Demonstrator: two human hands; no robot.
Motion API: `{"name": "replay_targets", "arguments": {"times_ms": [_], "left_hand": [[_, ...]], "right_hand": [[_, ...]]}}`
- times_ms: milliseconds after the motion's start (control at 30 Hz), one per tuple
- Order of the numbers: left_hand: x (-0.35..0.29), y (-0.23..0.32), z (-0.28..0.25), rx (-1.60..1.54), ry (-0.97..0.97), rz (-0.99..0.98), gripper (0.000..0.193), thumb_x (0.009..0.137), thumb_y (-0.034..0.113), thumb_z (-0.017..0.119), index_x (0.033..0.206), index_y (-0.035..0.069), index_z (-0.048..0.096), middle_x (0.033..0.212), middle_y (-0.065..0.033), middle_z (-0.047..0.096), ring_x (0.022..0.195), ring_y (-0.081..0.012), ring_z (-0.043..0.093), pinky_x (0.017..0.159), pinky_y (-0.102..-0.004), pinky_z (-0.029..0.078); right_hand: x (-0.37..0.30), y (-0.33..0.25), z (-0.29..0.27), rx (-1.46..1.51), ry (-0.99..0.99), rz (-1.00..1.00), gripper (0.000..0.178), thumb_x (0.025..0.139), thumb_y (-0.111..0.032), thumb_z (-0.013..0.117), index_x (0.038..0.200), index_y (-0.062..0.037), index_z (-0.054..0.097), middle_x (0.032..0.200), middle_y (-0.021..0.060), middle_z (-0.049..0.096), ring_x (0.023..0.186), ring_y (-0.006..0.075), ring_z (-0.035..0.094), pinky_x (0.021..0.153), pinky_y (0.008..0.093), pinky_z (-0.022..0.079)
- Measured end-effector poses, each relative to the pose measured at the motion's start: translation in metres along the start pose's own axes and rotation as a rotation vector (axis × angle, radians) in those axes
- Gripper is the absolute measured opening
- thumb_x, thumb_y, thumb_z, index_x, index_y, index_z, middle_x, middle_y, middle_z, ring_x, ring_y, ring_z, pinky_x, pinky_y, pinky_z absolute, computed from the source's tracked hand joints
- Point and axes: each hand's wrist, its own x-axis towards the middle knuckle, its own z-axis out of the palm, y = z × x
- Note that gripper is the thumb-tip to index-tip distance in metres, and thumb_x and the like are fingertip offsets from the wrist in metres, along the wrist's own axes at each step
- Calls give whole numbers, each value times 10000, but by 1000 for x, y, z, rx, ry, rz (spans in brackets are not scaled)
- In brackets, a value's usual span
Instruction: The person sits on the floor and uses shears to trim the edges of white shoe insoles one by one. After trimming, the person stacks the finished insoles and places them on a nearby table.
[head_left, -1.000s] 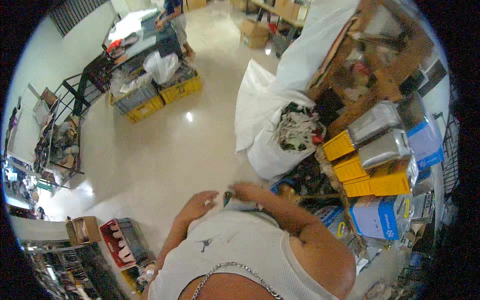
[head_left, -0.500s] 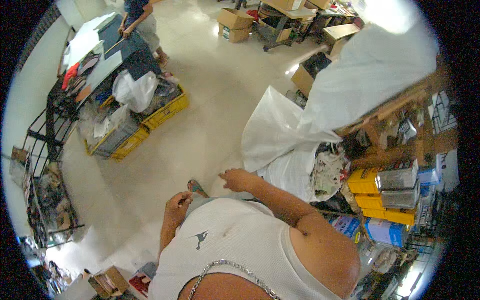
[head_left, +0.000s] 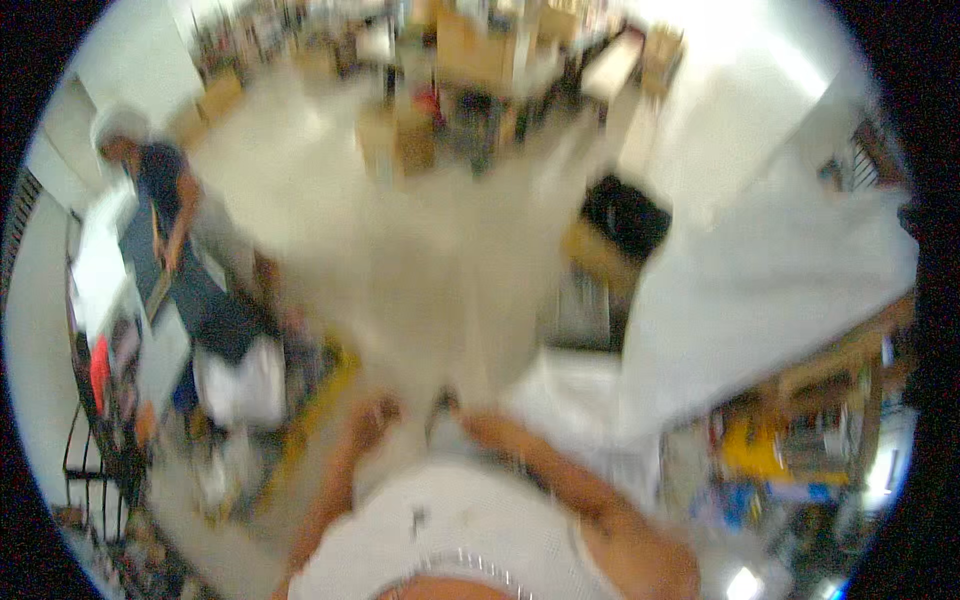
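Both my hands hang low before my white shirt [head_left: 470, 500], smeared by motion. My left hand [head_left: 373, 415] is nearest the yellow crate [head_left: 310, 415], apart from it; its fingers are too blurred to read. My right hand [head_left: 485, 428] is beside a white sack [head_left: 575, 395] to its right, and I cannot tell whether they touch. Nothing can be made out in either hand. A dark foot shape [head_left: 443, 402] shows between the hands.
At the left, a person [head_left: 165, 200] leans over a table of dark cloth [head_left: 185, 300]. A white plastic bag [head_left: 240, 385] lies by the crate. To the right are a large white sheet [head_left: 770, 300], yellow containers [head_left: 755, 450] and a black-topped box [head_left: 625, 220]. Cardboard boxes [head_left: 470, 50] stand ahead.
My view has tilted up and shifted, so more of the room ahead shows. The crates, sack and person appear lower. Both hands remain low in front of me, now blurred.
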Motion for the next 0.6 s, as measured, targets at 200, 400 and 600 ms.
{"name": "replay_targets", "arguments": {"times_ms": [200, 400, 600], "left_hand": [[223, 119, -75, 258, -381, 374, 230, 915, 224, 643, 1092, 85, 691, 1041, -143, 696, 959, -314, 667, 842, -400, 524], [445, 131, -110, 309, -571, 564, 270, 937, 254, 603, 1121, 70, 672, 1036, -161, 685, 965, -347, 652, 842, -434, 517], [655, 160, -160, 140, -799, 703, 280, 918, 240, 622, 1095, 25, 646, 967, -190, 683, 926, -348, 663, 820, -428, 510]], "right_hand": [[58, 77, -210, 180, 337, 241, 488, 954, -307, 557, 1372, -60, 503, 1340, 211, 549, 1256, 353, 508, 1075, 427, 387], [105, 201, -313, 73, 600, 406, 504, 949, -320, 561, 1368, -46, 503, 1332, 229, 549, 1226, 369, 525, 1045, 440, 411], [206, 198, -429, 243, 581, 734, 480, 920, -238, 589, 1357, -58, 510, 1146, 257, 636, 1055, 409, 616, 891, 477, 483]]}}
